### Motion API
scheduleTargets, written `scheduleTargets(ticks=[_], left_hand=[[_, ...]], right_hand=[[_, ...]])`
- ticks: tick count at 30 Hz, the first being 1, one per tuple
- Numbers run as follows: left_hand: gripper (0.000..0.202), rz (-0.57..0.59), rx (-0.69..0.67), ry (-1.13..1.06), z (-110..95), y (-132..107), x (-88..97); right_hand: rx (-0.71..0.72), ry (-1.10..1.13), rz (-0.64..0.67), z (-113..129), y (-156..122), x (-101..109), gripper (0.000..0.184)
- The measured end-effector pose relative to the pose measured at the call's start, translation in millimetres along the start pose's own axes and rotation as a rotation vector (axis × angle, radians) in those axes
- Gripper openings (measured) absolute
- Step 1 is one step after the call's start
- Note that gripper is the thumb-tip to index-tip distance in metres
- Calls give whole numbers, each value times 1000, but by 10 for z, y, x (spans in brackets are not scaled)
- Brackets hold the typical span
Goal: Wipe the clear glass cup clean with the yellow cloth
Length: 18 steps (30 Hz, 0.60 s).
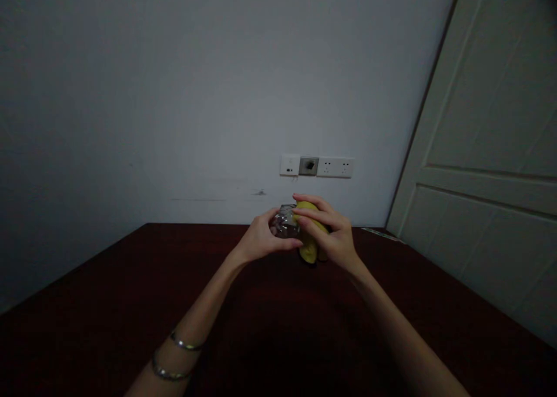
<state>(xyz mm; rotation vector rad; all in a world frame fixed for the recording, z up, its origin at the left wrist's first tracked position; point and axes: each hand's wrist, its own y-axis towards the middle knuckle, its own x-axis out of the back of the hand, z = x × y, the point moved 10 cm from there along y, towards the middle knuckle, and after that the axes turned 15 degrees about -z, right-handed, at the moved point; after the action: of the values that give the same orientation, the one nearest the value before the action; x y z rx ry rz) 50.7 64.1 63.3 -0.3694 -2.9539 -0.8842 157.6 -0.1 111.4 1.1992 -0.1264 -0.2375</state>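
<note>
My left hand [260, 241] is closed round a small clear, shiny item [285, 223], perhaps glass or plastic wrap, held above the dark red-brown table [108, 316]. My right hand [331, 234] grips a yellow object [310, 249], banana-like in colour and shape, pressed against the clear item. Both hands meet near the table's far edge. Two thin metal bangles [176, 359] circle my left wrist. Dim light hides the finer detail of both things.
A pale wall rises behind the table, with a row of white sockets and a grey plate [317, 166] just above my hands. A cream panelled door [491, 170] stands at the right. A thin light strip [383, 234] lies at the table's far right corner.
</note>
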Motion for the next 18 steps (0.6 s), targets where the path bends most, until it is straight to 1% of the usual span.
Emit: scheduleTargets(ticks=[3, 4, 5, 9, 10, 12, 15, 17, 18], left_hand=[[66, 8, -10, -24, 20, -4, -1], [66, 9, -10, -23, 23, -8, -2], [67, 8, -11, -17, 22, -12, -2], [64, -3, -27, 4, -34, -27, -9], [62, -8, -32, 12, -52, -28, -8], [60, -15, -38, 23, -76, -30, -12], [60, -28, -49, 63, -76, -31, -7], [58, -45, -57, 105, -52, -29, 12], [56, -54, -59, 125, -35, -28, 25]], right_hand=[[-50, -19, -99, -77, 26, 72, 21], [-52, -20, -112, -72, 29, 83, 21], [-43, -16, -104, -44, 29, 74, 21], [43, 17, 46, 155, -11, -67, 21], [47, 19, 58, 173, -16, -83, 21], [16, 2, 11, 129, 2, -51, 21], [-87, -26, -85, -46, 36, 43, 20], [-101, -28, -74, -89, 50, 62, 20], [-84, -23, -33, -71, 52, 43, 20]])
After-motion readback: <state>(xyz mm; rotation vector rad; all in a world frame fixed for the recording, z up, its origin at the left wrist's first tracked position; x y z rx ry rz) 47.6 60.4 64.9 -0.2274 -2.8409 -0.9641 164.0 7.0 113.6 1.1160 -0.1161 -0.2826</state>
